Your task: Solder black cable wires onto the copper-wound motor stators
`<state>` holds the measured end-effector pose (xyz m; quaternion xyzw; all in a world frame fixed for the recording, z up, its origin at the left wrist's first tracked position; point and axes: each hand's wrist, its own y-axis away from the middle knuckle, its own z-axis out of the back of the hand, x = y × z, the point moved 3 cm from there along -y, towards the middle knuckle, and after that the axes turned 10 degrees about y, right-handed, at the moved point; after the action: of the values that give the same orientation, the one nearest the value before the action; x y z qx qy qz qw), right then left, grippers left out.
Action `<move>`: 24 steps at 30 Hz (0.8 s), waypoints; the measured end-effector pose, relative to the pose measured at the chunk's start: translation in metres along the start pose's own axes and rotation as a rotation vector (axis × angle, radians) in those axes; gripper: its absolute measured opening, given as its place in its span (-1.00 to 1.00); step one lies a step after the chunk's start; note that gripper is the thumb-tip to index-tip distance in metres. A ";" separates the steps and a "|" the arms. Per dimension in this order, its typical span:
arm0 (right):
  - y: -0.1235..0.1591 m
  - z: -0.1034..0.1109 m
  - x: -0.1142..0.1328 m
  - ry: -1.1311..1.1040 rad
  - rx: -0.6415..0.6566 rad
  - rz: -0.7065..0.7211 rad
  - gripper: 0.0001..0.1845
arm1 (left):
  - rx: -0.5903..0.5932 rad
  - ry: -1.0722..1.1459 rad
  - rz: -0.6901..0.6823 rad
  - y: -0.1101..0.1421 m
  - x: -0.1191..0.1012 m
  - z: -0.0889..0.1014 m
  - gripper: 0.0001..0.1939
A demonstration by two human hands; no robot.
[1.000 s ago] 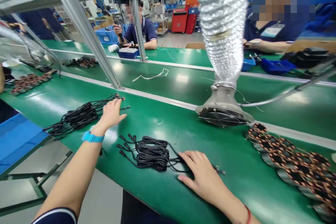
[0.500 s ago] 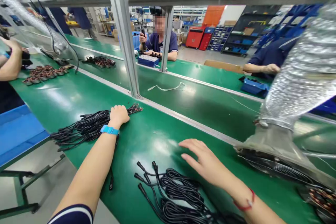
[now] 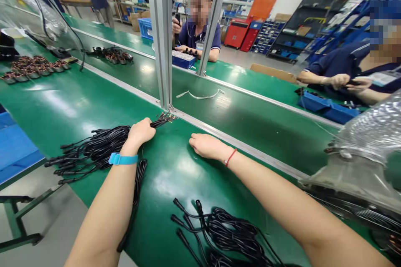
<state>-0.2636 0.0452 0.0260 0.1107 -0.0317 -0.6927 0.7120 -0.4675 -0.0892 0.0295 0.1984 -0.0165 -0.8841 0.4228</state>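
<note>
My left hand (image 3: 141,133) is wrapped round a bundle of black cables (image 3: 105,147), close to the end where the bare wire tips (image 3: 166,117) fan out. The plug ends of that bundle spread to the left across the green table (image 3: 175,167). My right hand (image 3: 205,146) is low over the table to the right of those tips, fingers curled together; anything in them is hidden. Beside my left forearm lies a single folded black cable (image 3: 139,192). A second bundle of coiled black cables (image 3: 230,233) rests at the front, below my right forearm.
A metal post (image 3: 159,41) rises from the rail behind the hands. At right hangs a silver duct (image 3: 369,129) with a wide hood. Copper-wound motor parts (image 3: 34,69) sit at far left, near a blue tray (image 3: 19,150). Co-workers (image 3: 200,33) sit across the bench.
My right hand has left the nearer cable bundle, moved up and left, and curled its fingers. My left hand has closed round the left bundle. The view has swung.
</note>
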 end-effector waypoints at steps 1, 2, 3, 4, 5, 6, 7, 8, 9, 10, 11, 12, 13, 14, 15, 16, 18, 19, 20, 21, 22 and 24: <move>-0.004 0.001 -0.002 -0.006 0.014 0.007 -0.76 | 0.013 0.029 -0.008 0.000 0.001 0.003 -0.60; -0.007 0.001 -0.004 -0.016 0.024 0.009 -0.78 | 0.028 0.055 -0.017 0.000 0.002 0.005 -0.62; -0.012 0.003 -0.007 -0.027 0.028 0.006 -0.80 | 0.042 0.077 -0.025 0.001 0.002 0.007 -0.64; -0.016 0.004 -0.009 -0.040 0.024 -0.006 -0.82 | 0.053 0.095 -0.031 0.001 0.002 0.008 -0.66; -0.022 0.006 -0.012 -0.053 0.012 -0.026 -0.82 | 0.060 0.108 -0.035 0.001 0.002 0.008 -0.67; -0.028 0.008 -0.015 -0.064 -0.007 -0.051 -0.81 | 0.062 0.118 -0.036 0.001 0.003 0.008 -0.68; -0.035 0.010 -0.017 -0.073 -0.029 -0.078 -0.80 | 0.060 0.125 -0.037 0.000 0.003 0.008 -0.68; -0.042 0.011 -0.019 -0.081 -0.052 -0.101 -0.78 | 0.057 0.129 -0.036 -0.001 0.003 0.007 -0.68; -0.050 0.012 -0.021 -0.089 -0.070 -0.117 -0.77 | 0.052 0.129 -0.034 -0.002 0.004 0.005 -0.68; -0.059 0.013 -0.021 -0.098 -0.082 -0.122 -0.77 | 0.047 0.126 -0.030 -0.003 0.004 0.004 -0.69; -0.067 0.013 -0.021 -0.109 -0.087 -0.119 -0.76 | 0.038 0.119 -0.026 -0.005 0.005 0.002 -0.68; -0.075 0.012 -0.020 -0.122 -0.085 -0.111 -0.76 | 0.027 0.108 -0.020 -0.006 0.005 0.001 -0.68; -0.083 0.012 -0.018 -0.136 -0.079 -0.105 -0.77 | 0.012 0.094 -0.012 -0.007 0.005 -0.001 -0.66; -0.089 0.011 -0.017 -0.153 -0.072 -0.104 -0.78 | -0.005 0.076 -0.004 -0.007 0.005 -0.002 -0.65; -0.095 0.011 -0.016 -0.172 -0.066 -0.107 -0.81 | -0.022 0.056 0.003 -0.007 0.005 -0.004 -0.64; -0.098 0.012 -0.016 -0.195 -0.063 -0.117 -0.82 | -0.037 0.036 0.004 -0.006 0.005 -0.005 -0.63; -0.098 0.012 -0.016 -0.254 -0.067 -0.155 -0.84 | -0.060 -0.002 -0.020 -0.004 0.004 -0.009 -0.61; -0.093 0.012 -0.017 -0.292 -0.074 -0.179 -0.85 | -0.070 -0.017 -0.045 -0.002 0.003 -0.010 -0.60; -0.084 0.011 -0.019 -0.336 -0.086 -0.208 -0.85 | -0.082 -0.029 -0.073 0.000 0.002 -0.011 -0.59; -0.071 0.009 -0.021 -0.387 -0.103 -0.244 -0.86 | -0.098 -0.038 -0.100 0.002 0.001 -0.012 -0.58; -0.054 0.007 -0.024 -0.444 -0.125 -0.286 -0.87 | -0.119 -0.046 -0.122 0.003 0.000 -0.011 -0.57; -0.008 -0.002 -0.029 -0.576 -0.181 -0.393 -0.91 | -0.174 -0.052 -0.152 0.006 -0.003 -0.009 -0.53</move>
<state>-0.2721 0.0743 0.0254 -0.1488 -0.1478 -0.8190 0.5341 -0.4587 -0.0897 0.0235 0.1387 0.0646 -0.9165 0.3697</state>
